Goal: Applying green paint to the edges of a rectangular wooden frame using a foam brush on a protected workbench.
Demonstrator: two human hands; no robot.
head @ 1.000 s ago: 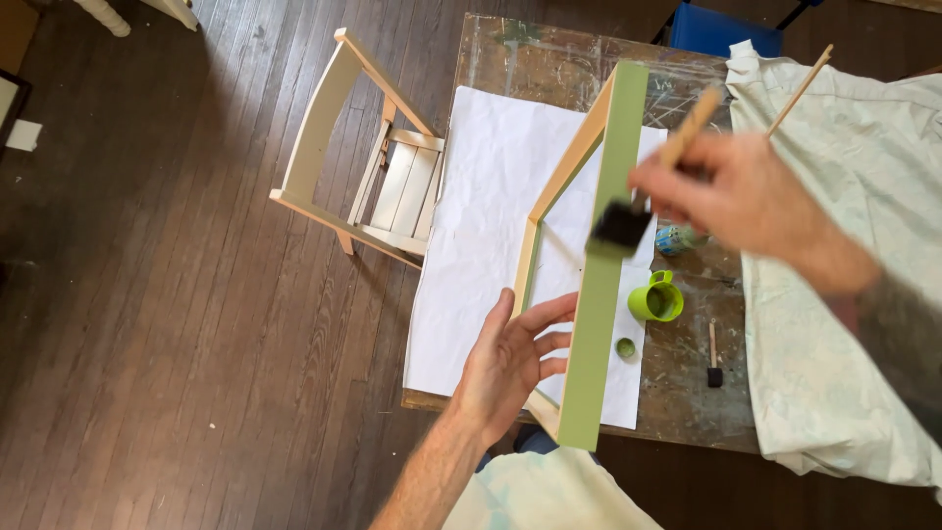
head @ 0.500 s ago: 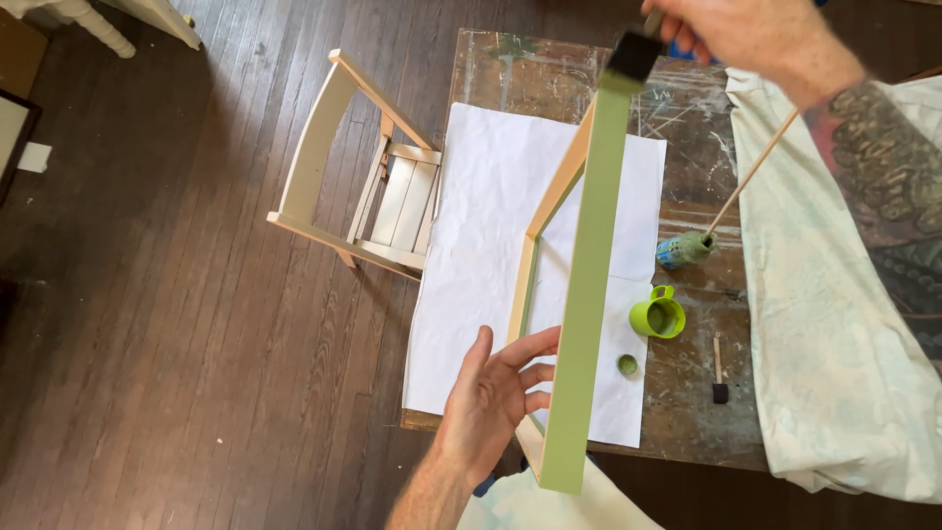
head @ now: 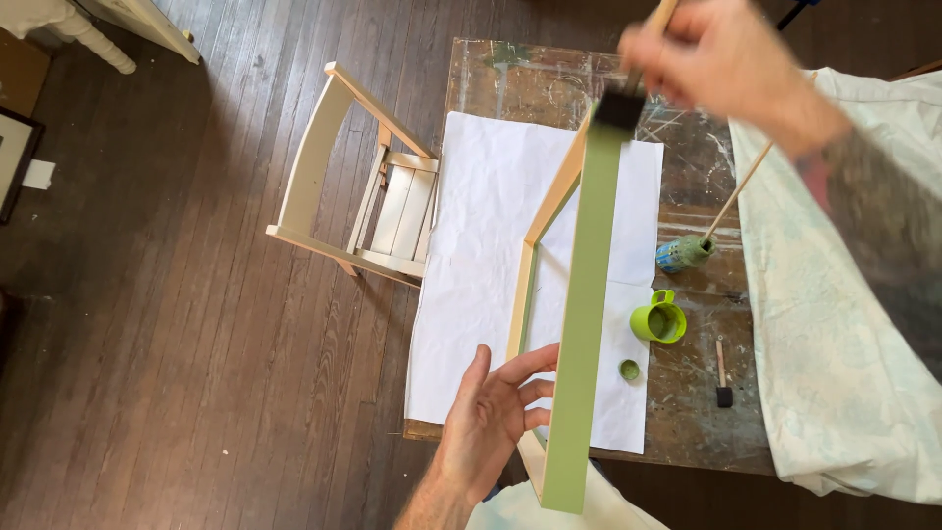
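A wooden frame [head: 581,324] stands on edge over white paper [head: 491,255] on the table; its top edge is painted green. My left hand [head: 491,417] rests open-fingered against the frame's near side, steadying it. My right hand [head: 731,64], blurred, grips a foam brush [head: 620,106] by its wooden handle. The black foam tip touches the far end of the green edge.
A green cup [head: 657,320] and its small lid [head: 629,370] sit right of the frame. A paint pot with a stick [head: 684,253] and a small foam brush [head: 723,378] lie nearby. A pale cloth [head: 844,324] covers the table's right. A cream chair [head: 363,196] stands left.
My right hand swept the brush along the green edge from the middle to the far end. The view shifted a little. My left hand stays on the frame.
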